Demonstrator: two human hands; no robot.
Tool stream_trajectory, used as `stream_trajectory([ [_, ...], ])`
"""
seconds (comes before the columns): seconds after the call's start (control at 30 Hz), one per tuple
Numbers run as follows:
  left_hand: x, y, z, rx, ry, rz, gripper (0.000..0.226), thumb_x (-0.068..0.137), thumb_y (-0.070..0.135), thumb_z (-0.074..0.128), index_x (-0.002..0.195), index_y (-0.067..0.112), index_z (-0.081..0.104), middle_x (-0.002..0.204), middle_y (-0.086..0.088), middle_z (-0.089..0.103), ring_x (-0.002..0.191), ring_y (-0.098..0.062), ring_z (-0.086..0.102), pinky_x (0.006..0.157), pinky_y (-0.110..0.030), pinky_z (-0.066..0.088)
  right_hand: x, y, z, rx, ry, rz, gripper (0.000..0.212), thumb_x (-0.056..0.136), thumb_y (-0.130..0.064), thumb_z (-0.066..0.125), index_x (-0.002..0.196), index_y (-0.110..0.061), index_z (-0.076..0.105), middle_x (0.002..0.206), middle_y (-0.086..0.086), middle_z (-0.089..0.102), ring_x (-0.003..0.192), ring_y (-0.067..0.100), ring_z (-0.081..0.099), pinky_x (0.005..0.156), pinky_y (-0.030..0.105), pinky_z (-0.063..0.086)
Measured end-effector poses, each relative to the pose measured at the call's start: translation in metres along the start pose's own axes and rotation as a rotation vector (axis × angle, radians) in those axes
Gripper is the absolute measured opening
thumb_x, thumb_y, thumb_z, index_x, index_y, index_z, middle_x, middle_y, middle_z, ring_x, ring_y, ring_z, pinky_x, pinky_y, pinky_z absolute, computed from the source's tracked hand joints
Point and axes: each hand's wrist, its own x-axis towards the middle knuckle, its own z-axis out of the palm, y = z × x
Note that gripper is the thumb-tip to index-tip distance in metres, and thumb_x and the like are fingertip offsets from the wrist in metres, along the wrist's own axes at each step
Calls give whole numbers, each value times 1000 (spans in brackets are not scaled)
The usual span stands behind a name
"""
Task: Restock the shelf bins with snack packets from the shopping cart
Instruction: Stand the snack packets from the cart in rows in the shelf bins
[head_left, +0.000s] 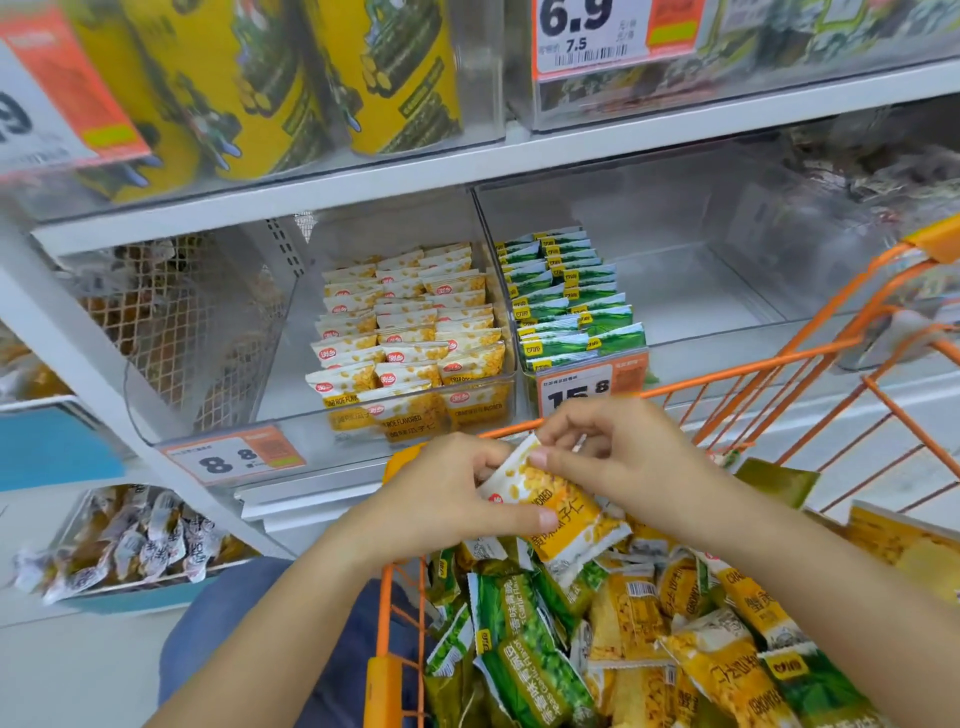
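Both hands hold a yellow-and-white snack packet (563, 512) above the orange shopping cart (769, 364). My left hand (447, 493) grips its left side with the thumb across the front. My right hand (618, 447) pinches its top edge. The cart holds several loose yellow packets (691, 670) and green packets (524, 644). On the shelf ahead, a clear bin (291, 358) holds rows of matching yellow packets (410, 332) in its right half. The neighbouring clear bin (727, 280) has rows of green packets (566, 296) along its left side.
White shelf boards (467, 171) run above the bins, with yellow canisters (260, 83) on the upper level. Price tags (234, 457) hang on the bin fronts. A lower bin of wrapped snacks (130, 540) sits at left. My knee in blue trousers (249, 623) is beside the cart.
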Motion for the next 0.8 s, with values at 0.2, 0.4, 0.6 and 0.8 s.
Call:
stream_trajectory([
  [0.2, -3, 7, -8, -66, 59, -14, 36, 71, 35, 83, 77, 4, 66, 66, -10, 63, 62, -12, 54, 57, -27, 40, 5, -12, 2, 21, 72, -76, 6, 86, -36, 64, 91, -34, 68, 82, -14, 68, 77, 2, 64, 72, 30, 53],
  [0.4, -23, 21, -76, -111, 549, 25, 28, 63, 31, 85, 81, 14, 74, 75, -7, 72, 67, -12, 64, 59, -27, 56, 19, -23, -13, 39, 259, -73, 9, 92, -25, 58, 94, -29, 66, 84, -14, 65, 82, 0, 59, 73, 17, 46],
  [0.6, -35, 6, -160, 613, 567, -204, 21, 81, 37, 74, 66, 28, 62, 58, 3, 59, 60, -8, 54, 57, -28, 36, 49, -15, -3, -292, 241, 22, 50, 93, -35, 55, 139, -20, 42, 134, 2, 55, 126, 21, 47, 98, 35, 38],
  [0.8, -12, -26, -161, 915, 233, -364, 35, 79, 28, 75, 60, 10, 52, 55, -8, 44, 57, -26, 44, 53, -34, 24, 48, -5, 18, -819, 86, 10, 66, 96, -55, 32, 148, -16, 24, 105, 7, 66, 119, 27, 50, 110, 36, 22],
])
